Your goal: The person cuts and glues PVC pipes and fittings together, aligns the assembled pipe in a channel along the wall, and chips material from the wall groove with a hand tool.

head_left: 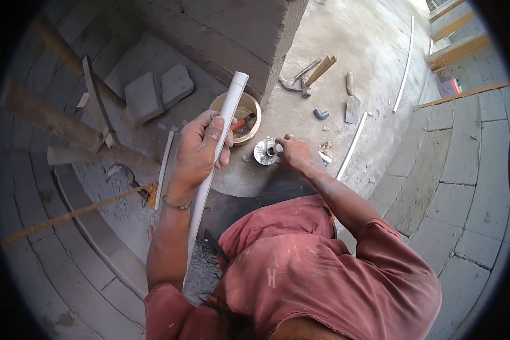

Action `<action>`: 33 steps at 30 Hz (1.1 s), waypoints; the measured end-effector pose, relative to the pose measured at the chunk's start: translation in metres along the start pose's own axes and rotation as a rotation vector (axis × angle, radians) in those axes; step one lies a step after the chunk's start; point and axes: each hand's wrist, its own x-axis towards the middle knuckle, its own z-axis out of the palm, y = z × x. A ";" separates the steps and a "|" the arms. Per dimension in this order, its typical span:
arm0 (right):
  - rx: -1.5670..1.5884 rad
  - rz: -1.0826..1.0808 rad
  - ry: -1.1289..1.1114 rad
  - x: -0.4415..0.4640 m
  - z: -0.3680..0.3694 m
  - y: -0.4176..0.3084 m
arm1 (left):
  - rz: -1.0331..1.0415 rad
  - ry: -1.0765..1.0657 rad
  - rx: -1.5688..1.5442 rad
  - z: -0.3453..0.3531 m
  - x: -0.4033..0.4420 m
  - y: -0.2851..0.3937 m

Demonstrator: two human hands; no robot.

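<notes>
Your left grip (204,139) is clamped around a white pipe (205,184), held at a slant in front of you, its upper end near the bucket (258,116). The pipe is straight, slim and smooth, with a slightly ragged top end and dusty smudges. Its lower end is lost beside your left forearm and sleeve. Your right grip (294,153) has its fingers bent at the edge of a round tin (260,155) with a white-crusted top and a dark round opening; whether they pinch anything cannot be told. Inside the pale plastic bucket, a red-handled item (239,124) is partly hidden by your left hand. A glossy grey elbow fitting (321,114) lies on the rough, dusty concrete floor (357,59). Coarse block walls curve away into the black corners.
</notes>
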 end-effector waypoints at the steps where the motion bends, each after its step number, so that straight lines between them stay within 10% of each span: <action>1: -0.075 -0.032 -0.038 0.006 0.012 -0.001 | -0.009 0.015 0.015 -0.001 0.001 -0.001; 10: -0.186 -0.217 -0.058 0.028 0.069 -0.009 | -0.048 0.000 0.028 -0.011 0.012 -0.012; 20: 0.312 0.196 0.166 -0.012 0.012 0.026 | -0.108 0.020 0.485 0.035 0.034 -0.065; 24: 0.691 0.466 0.183 -0.037 -0.017 0.041 | -0.173 0.006 0.616 0.044 0.042 -0.074; 26: 1.685 0.632 0.052 -0.043 -0.017 0.049 | -0.157 0.015 0.610 0.052 0.045 -0.075; 33: 2.687 0.246 -0.005 -0.035 -0.028 -0.012 | -0.068 -0.010 0.644 0.093 0.048 -0.059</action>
